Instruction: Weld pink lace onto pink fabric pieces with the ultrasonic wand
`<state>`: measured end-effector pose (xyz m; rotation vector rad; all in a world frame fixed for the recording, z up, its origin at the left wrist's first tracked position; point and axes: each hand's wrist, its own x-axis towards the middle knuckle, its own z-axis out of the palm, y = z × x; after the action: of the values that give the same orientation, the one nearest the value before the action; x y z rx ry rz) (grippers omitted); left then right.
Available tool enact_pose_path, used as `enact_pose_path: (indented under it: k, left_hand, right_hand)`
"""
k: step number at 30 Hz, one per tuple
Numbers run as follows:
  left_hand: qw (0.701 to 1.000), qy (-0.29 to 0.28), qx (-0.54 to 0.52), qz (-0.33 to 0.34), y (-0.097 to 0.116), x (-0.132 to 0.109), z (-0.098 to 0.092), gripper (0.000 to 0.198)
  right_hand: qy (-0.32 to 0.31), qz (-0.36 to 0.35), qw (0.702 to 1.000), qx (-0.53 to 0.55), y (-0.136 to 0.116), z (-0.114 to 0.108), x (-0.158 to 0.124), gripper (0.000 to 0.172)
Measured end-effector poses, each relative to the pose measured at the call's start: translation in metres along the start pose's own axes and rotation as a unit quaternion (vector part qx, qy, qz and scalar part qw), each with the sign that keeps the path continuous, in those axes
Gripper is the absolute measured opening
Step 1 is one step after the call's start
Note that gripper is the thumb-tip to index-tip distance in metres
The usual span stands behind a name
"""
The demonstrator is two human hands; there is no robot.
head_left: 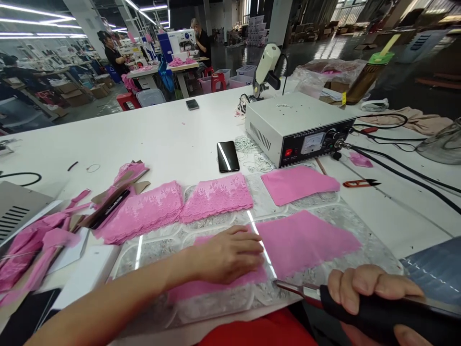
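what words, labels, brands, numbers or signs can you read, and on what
None reads clearly:
Grey metal box with black front panel: white characters, too small.
White sewing machine: lettering, blurred.
Pale plastic tub: large lettering, too blurred.
Slim black bar: pale marking, too small.

1 head-worn camera looks forward and down across the nearby white table (151, 134).
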<state>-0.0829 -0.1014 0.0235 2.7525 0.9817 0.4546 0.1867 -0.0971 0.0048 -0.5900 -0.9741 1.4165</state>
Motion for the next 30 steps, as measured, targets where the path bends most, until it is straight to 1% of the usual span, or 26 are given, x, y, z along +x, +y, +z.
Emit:
enact_pose_path:
  k: [1,3,5,7,12,23,30]
  left_hand:
    - [1.0,0.002,-0.012,-0.015,0.004,-0.012,-0.001,0.035]
    - [0.998,-0.034,-0.025,-0.039,0.011,-0.031,-0.003,0.034]
    - [0.996,-0.068,-0.03,-0.054,0.014,-0.042,-0.004,0.035]
    - [0.995,-0.081,-0.03,-0.057,0.016,-0.047,-0.003,0.036]
    - [0.994,-0.089,-0.019,-0.053,0.014,-0.049,0.001,0.036]
    - [0.994,-0.095,-0.023,-0.051,0.014,-0.051,0.004,0.036]
    - [0.993,-0.099,-0.03,-0.056,0.014,-0.051,0.005,0.037]
  right_hand:
    - [-0.005,0.001,1.0,0.004,0.001,0.001,0.0,0.018]
    - [-0.007,-0.001,1.0,0.009,0.003,0.005,0.001,0.018]
    - [-0.008,-0.004,1.0,0.009,0.003,0.009,0.002,0.017]
    - [-0.011,-0.008,1.0,0.005,0.003,0.013,0.004,0.017]
    - [-0.008,-0.018,1.0,-0.004,0.004,0.017,0.006,0.017]
    - [-0.012,-0.011,0.999,-0.027,0.006,0.014,0.005,0.014]
    - [0.004,-0.003,0.999,-0.052,0.007,0.011,0.003,0.013]
